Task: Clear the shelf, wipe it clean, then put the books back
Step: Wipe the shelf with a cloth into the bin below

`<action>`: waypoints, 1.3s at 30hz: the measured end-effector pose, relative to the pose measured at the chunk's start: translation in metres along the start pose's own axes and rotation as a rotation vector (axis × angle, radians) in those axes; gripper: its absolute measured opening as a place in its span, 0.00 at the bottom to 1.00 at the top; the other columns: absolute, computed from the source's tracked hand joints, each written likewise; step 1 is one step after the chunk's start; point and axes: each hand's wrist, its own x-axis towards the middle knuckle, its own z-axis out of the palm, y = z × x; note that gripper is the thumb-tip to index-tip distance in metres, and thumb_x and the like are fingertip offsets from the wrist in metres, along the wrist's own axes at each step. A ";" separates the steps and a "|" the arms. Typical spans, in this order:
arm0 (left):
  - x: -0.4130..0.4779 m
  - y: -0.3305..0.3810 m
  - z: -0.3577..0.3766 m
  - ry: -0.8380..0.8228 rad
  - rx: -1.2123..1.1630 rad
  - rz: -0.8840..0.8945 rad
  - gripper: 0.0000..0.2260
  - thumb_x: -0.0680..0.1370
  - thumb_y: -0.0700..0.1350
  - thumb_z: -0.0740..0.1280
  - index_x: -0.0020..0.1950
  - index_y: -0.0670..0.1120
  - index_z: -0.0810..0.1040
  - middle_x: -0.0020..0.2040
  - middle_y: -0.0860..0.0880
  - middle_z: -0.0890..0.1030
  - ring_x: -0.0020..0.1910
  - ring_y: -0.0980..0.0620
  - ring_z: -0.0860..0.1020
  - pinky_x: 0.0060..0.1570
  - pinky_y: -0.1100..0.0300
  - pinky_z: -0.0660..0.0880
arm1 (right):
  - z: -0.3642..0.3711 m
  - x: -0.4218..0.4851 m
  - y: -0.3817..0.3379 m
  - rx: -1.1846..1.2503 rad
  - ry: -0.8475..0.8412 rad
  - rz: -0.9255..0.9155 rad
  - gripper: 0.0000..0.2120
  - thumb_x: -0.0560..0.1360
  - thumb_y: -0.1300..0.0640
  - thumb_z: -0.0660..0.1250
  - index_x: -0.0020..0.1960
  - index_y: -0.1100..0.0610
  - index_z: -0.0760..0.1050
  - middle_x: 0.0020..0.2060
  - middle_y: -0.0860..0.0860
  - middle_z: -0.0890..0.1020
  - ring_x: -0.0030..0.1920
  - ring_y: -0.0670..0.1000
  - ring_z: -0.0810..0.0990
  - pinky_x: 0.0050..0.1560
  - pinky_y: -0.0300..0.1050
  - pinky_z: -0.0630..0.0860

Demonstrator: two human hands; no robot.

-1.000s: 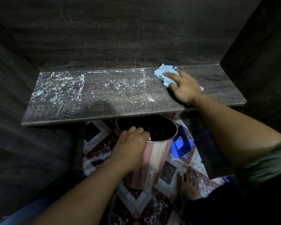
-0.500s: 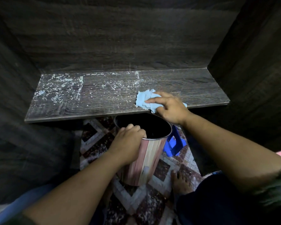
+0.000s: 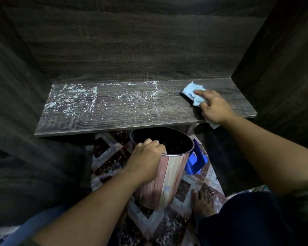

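While pressing a crumpled light-blue cloth (image 3: 191,91) down onto the right end of the dark wood-grain shelf (image 3: 132,119) with the right hand (image 3: 213,109), grips the near rim of a wood-patterned bin (image 3: 171,174) with the left hand (image 3: 146,158). Lays the right palm flat over the cloth, index finger stretched forward on top of it, with a corner of cloth poking out under the wrist past the shelf's front edge. Hooks the left fingers over the rim into the bin's dark opening. Holds the bin tilted just below the shelf's front edge, near its middle. Across the shelf's left and middle: white specks and smears. Behind the bin, on the patterned floor (image 3: 110,157): a blue plastic stool (image 3: 196,163). Right of the bin's base: a bare foot (image 3: 201,203).
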 end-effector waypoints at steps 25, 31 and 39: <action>0.007 0.004 0.002 0.026 -0.010 0.015 0.13 0.71 0.37 0.63 0.55 0.48 0.76 0.50 0.49 0.75 0.54 0.46 0.71 0.51 0.55 0.67 | -0.016 -0.068 -0.060 -0.068 -0.160 -0.257 0.21 0.74 0.58 0.64 0.65 0.46 0.76 0.67 0.51 0.71 0.66 0.57 0.71 0.66 0.52 0.69; 0.008 0.003 0.001 0.024 -0.022 0.014 0.13 0.71 0.37 0.63 0.54 0.48 0.76 0.49 0.50 0.75 0.53 0.47 0.71 0.50 0.54 0.68 | -0.013 -0.071 -0.058 -0.113 0.015 -0.224 0.21 0.74 0.58 0.64 0.65 0.45 0.75 0.68 0.51 0.71 0.64 0.58 0.71 0.64 0.54 0.69; 0.016 0.007 0.002 -0.005 -0.021 -0.017 0.12 0.74 0.40 0.63 0.55 0.51 0.75 0.51 0.53 0.74 0.55 0.49 0.70 0.51 0.56 0.66 | -0.012 -0.046 -0.038 -0.021 0.078 -0.118 0.21 0.74 0.60 0.63 0.66 0.48 0.76 0.66 0.55 0.72 0.65 0.60 0.71 0.65 0.51 0.69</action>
